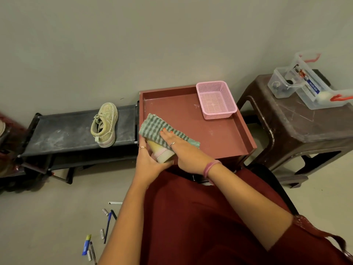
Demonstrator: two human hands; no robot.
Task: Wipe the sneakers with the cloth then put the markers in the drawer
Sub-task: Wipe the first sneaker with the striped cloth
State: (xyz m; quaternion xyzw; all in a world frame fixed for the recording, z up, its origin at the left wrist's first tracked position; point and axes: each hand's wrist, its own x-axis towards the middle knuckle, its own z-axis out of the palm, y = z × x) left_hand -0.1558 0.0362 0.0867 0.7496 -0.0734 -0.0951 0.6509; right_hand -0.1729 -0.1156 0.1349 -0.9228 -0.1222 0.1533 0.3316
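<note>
Dark red cloth [200, 226] over the person's lap fills the lower frame, both bare forearms reaching forward over it. Beyond stands a red-brown tray-like top [219, 131] against the wall, a pink mesh basket [216, 99] in its far right corner. To its right a brown plastic stool [286, 123] carries clear plastic containers [305, 87]; to its left a low black rack [66, 131] holds one tan sneaker [105, 125]. At the tray's near left edge the left hand [150, 161] grips a second sneaker [162, 153], fingers curled around it. The right hand [177, 144] lies with straight fingers pressing a green striped cloth [156, 129] onto that shoe. Markers and pens [103, 228] lie scattered on the floor, lower left.
</note>
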